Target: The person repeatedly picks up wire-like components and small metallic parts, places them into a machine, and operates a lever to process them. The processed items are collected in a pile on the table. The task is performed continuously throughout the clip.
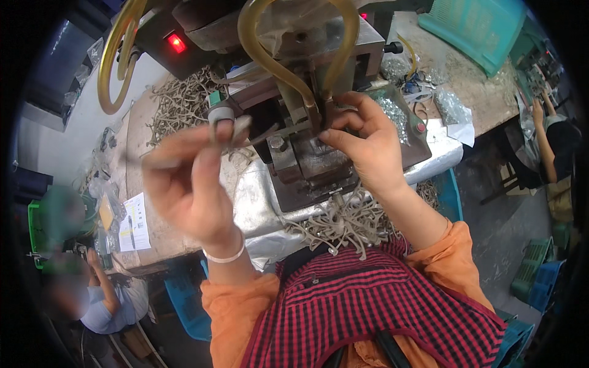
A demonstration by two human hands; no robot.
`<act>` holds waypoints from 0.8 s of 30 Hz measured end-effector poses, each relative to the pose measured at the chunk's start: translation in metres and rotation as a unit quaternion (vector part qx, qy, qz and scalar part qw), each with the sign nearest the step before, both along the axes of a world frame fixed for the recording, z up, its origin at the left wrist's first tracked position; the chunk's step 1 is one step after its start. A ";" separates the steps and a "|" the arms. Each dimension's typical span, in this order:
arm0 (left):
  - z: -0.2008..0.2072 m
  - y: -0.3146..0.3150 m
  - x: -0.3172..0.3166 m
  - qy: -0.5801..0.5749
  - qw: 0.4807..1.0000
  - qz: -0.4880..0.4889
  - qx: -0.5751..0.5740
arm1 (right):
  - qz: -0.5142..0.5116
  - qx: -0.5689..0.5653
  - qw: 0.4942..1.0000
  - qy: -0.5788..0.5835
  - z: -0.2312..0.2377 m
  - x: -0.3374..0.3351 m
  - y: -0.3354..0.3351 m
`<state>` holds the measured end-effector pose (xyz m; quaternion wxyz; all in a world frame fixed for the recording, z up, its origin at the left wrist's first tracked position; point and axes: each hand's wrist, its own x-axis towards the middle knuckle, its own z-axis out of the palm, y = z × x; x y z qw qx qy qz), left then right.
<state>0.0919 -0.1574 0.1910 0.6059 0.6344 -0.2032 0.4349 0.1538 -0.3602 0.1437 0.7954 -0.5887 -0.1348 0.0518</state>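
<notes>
Workshop clutter covers the counter [175,228]: at left, a heap of curved grey metal pieces [181,101] lies beyond your blurred left hand [193,187], its fingertips pinching a thin grey piece [240,130] beside the machine press [319,161]. Your right hand [373,140] meets the press, thumb and forefinger close together, any grip impossible to tell; farther right sits a turquoise plastic basket [475,27].

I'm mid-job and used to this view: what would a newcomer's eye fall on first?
Probably the glowing red rectangular switch at upper left, then the looped, translucent amber tubing at top centre. Next, perhaps, the tangled heap of dull grey, branched pieces just above the red-and-black checked fabric apron. The bare left hand, blurred left of centre, also stands out.
</notes>
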 end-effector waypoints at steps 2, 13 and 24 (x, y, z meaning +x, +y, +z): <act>0.005 -0.007 0.005 0.031 0.999 0.023 -0.026 | -0.027 -0.020 0.999 -0.001 0.003 -0.007 0.000; -0.030 -0.056 0.006 -0.099 0.874 0.016 0.475 | -0.239 -0.561 0.761 -0.222 -0.084 0.056 -0.088; -0.033 -0.048 0.005 -0.079 0.886 -0.013 0.456 | -0.240 -0.529 0.776 -0.245 -0.108 0.063 -0.100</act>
